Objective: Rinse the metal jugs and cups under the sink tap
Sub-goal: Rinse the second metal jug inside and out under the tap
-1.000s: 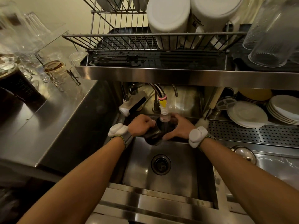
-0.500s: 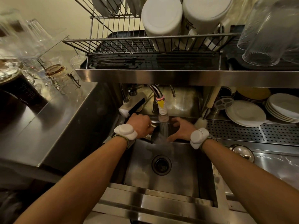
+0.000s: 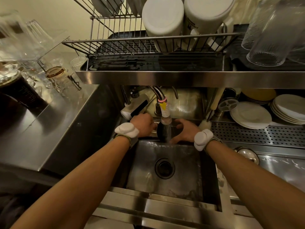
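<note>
The metal jug (image 3: 162, 132) is under the tap nozzle (image 3: 165, 119), at 12 o'clock from the drain (image 3: 164, 168), water running over it. The left hand (image 3: 143, 124) closes on its left side; the right hand (image 3: 186, 130) cups its right side, fingers spread. Sink basin (image 3: 184, 179) below is free; the shelf edge (image 3: 189, 78) hangs close above.

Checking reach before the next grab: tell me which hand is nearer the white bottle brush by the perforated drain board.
Right. The right hand sits just left of the white bottle brush; the left hand is farther off, beyond the tap stream.
</note>
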